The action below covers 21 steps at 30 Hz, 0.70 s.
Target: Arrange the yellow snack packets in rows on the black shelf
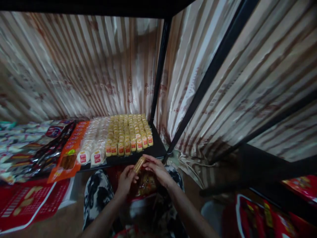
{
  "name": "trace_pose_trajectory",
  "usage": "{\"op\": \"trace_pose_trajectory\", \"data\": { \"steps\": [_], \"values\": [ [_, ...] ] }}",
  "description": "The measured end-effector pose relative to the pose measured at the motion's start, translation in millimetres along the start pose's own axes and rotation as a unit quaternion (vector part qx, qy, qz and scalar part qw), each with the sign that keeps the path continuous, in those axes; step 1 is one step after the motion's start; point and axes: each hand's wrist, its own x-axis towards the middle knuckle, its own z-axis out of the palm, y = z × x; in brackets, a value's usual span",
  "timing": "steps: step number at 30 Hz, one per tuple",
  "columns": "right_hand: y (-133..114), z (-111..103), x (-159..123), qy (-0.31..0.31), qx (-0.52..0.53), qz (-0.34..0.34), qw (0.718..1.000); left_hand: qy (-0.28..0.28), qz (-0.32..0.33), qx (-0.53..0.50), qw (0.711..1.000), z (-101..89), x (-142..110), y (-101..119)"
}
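My left hand [126, 180] and my right hand [158, 170] meet over my lap, both closed on a small yellow wrapped snack pack [139, 164] held tilted between them. Just beyond the hands is the front edge of a black shelf [148, 152]. On it stand tidy rows of matching yellow snack packs with red labels [128, 134]. Beside them to the left lie white round packs with red labels [95, 145]. Under my hands a red bag of snacks [146, 183] rests on my lap.
An orange pack [70, 152] and dark and pale packets [32, 145] fill the shelf's left side. Black frame posts [159, 69] rise at the shelf corner, against a striped curtain [79, 66]. Red boxes lie at lower left [27, 201] and lower right [267, 216].
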Motion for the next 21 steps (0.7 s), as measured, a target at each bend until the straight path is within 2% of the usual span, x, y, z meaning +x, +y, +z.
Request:
{"op": "trace_pose_trajectory", "data": {
  "steps": [3,8,13,16,21],
  "values": [
    [-2,-1,5,-0.005,-0.046,-0.019,0.999,-0.018,-0.059,-0.068,0.996,2.8,2,1],
    [-1,-6,9,0.018,-0.086,-0.037,0.995,-0.035,-0.099,-0.097,0.99,9.1,5,0],
    [5,-8,12,0.071,-0.09,-0.045,0.992,-0.041,-0.082,-0.098,0.991,15.0,5,5],
    [10,-5,16,0.075,-0.091,-0.04,0.992,-0.024,-0.071,-0.059,0.995,13.3,8,5],
    [16,1,21,0.069,-0.085,-0.034,0.993,0.024,-0.066,-0.062,0.996,4.3,21,6]
  ]
}}
